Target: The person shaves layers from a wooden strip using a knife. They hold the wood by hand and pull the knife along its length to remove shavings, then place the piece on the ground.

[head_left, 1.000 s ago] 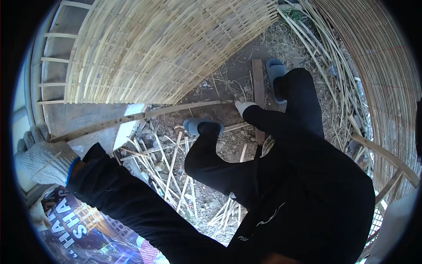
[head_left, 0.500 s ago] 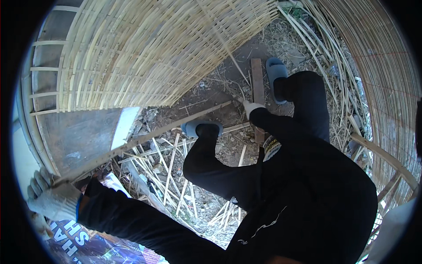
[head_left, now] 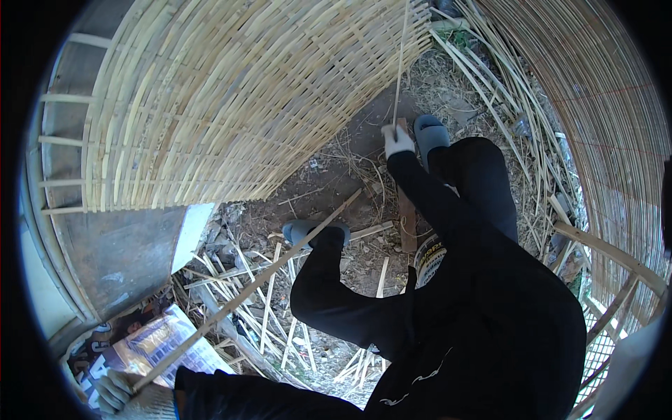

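Note:
Both my hands wear pale work gloves. My left hand (head_left: 133, 399), at the lower left, is closed round the near end of a long bamboo stick (head_left: 252, 287), which slants up and rightward to end near my slippered foot. In the middle, my right hand (head_left: 397, 142) is closed on a thin bamboo strip (head_left: 400, 70) that runs up across the right edge of a woven bamboo panel (head_left: 210, 112). A narrow wooden plank (head_left: 407, 224) lies on the ground under my right forearm.
A bundle of long bamboo strips (head_left: 514, 105) lies along the right beside a slatted screen (head_left: 602, 105). Cut strips (head_left: 273, 308) litter the ground. Printed sheeting (head_left: 168, 343) lies at lower left. Part of a bucket (head_left: 429, 260) shows beneath me. A curved piece of wood (head_left: 612, 255) projects at right.
My left hand has moved down and rightward, so the stick slants more steeply. My right hand has risen, and the thin strip now stands nearly upright.

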Available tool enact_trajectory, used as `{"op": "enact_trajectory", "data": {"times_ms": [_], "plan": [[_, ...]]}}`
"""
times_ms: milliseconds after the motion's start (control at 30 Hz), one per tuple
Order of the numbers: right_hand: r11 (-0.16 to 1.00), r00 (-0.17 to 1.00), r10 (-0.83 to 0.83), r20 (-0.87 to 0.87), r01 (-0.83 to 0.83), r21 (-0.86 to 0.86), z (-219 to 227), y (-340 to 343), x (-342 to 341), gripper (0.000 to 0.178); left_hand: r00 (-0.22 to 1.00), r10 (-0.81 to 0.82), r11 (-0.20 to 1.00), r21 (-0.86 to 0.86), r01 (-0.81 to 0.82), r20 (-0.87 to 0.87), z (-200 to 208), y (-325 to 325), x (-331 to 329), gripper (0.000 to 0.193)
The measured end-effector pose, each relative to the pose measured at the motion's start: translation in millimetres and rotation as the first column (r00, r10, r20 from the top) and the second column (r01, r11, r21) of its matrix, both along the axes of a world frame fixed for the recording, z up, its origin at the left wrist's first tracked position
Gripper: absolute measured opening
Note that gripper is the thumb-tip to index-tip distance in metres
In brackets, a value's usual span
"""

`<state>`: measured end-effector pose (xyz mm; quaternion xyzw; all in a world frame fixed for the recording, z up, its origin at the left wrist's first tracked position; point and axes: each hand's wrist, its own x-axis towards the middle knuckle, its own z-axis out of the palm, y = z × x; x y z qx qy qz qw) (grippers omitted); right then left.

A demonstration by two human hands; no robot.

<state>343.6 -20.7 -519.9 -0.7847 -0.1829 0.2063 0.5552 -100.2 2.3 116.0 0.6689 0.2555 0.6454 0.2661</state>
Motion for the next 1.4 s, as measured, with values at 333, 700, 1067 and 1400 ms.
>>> {"op": "enact_trajectory", "data": {"times_ms": [333,700,1067,1400], "plan": [[1.0,0.994,0.005,-0.107,-0.002,0.027,-102.7,40.9,96.0,0.029,0.767,0.616,0.769,0.076,-0.635,0.178,-40.1,-13.7,108.4,0.042],[0.987,0.986,-0.135,0.097,0.142,-0.071,14.7,19.1,37.0,0.027,0.813,0.55,0.82,0.059,-0.569,0.191,-32.6,3.9,115.5,0.036],[0.958,0.865,-0.121,0.487,-0.026,0.284,246.6,20.5,132.2,0.035,0.82,0.42,0.899,-0.052,-0.435,0.39,-16.9,2.0,170.5,0.044],[0.917,0.38,0.15,0.913,0.291,-0.272,413.8,-33.4,382.5,0.033,0.838,0.542,0.823,-0.242,-0.514,0.062,-53.0,-24.3,148.1,0.033]]}}
